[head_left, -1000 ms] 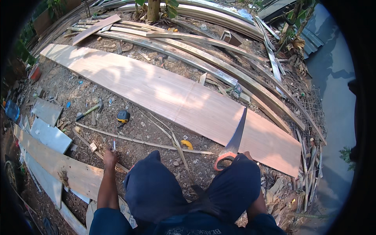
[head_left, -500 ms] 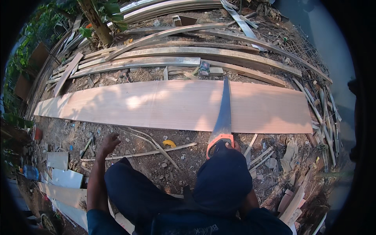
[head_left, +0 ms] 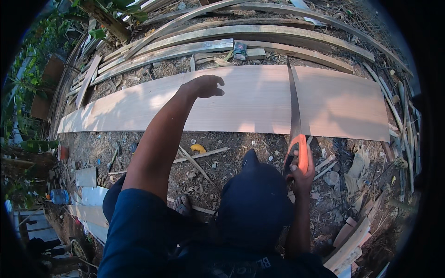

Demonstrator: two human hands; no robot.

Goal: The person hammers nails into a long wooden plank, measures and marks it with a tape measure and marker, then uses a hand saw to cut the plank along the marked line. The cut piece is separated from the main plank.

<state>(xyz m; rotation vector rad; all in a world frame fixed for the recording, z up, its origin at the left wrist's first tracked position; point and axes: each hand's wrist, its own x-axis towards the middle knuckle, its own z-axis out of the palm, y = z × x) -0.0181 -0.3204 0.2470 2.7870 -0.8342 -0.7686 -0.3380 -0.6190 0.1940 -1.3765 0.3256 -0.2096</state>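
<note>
A long, pale wooden board [head_left: 245, 104] lies crosswise in front of me. My right hand [head_left: 302, 176] is wrapped round the orange handle of a handsaw [head_left: 295, 109]. The blade points away from me and lies across the right part of the board; I cannot tell whether its teeth touch the wood. Over the board's middle, my left hand [head_left: 204, 86] reaches out with fingers apart and slightly bent, holding nothing. Whether it touches the surface cannot be made out. My dark-clad knee [head_left: 255, 199] is below the board, left of the saw handle.
Several long timbers [head_left: 259, 31] lie beyond the board, with a small dark box-like thing [head_left: 239, 51] beside them. Thin sticks [head_left: 204, 154] and a yellow curved thing [head_left: 198, 148] are on the littered ground. More poles [head_left: 404, 125] lie at the right, and a tree trunk [head_left: 106, 21] stands far left.
My left hand has moved from near the ground at the left to over the board. The saw has turned more edge-on and shifted right, with my right hand still on it. The view has shifted.
</note>
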